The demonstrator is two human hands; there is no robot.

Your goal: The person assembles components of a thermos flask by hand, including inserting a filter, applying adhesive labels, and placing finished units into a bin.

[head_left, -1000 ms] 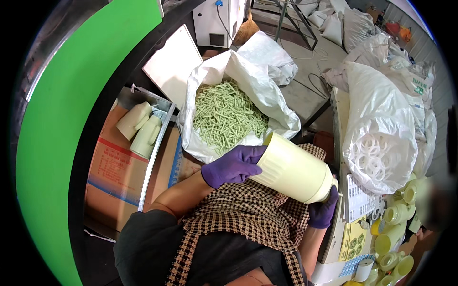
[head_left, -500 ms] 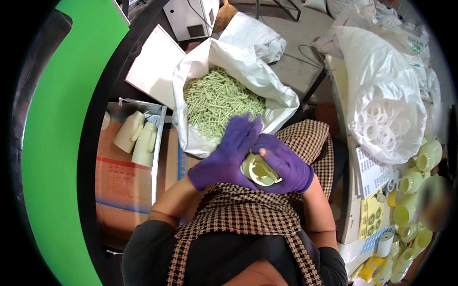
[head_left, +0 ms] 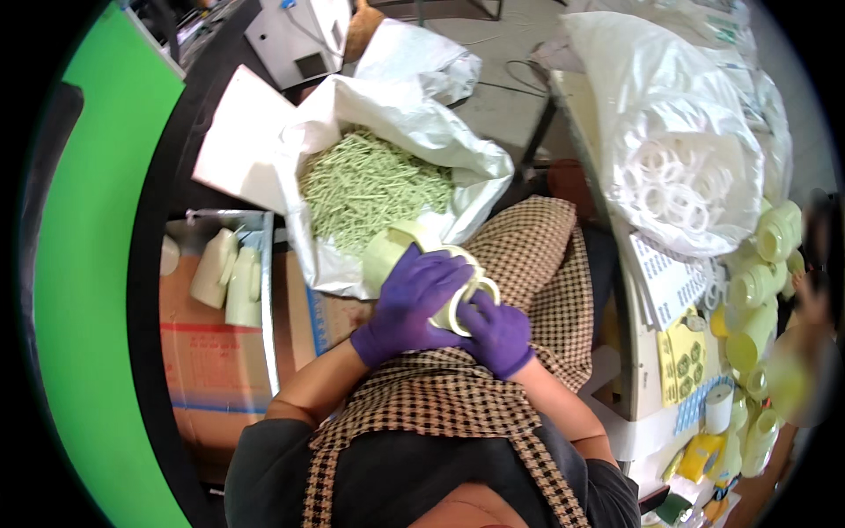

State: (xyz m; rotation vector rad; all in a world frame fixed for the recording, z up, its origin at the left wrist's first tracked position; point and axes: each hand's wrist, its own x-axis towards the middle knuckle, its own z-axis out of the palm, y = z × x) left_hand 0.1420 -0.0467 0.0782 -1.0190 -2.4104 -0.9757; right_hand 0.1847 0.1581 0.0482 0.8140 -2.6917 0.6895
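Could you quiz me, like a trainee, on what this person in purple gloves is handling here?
1. True or false: both gloved hands are on the pale yellow bottle.
2. What fills the open white sack behind the bottle? A) white rings B) pale green sticks C) yellow labels
3. On which side of the person does the clear bag of white rings lie?

Key: 1. True: the left hand wraps its body, the right hand is at its open end. 2. B. 3. Their right, on the table.
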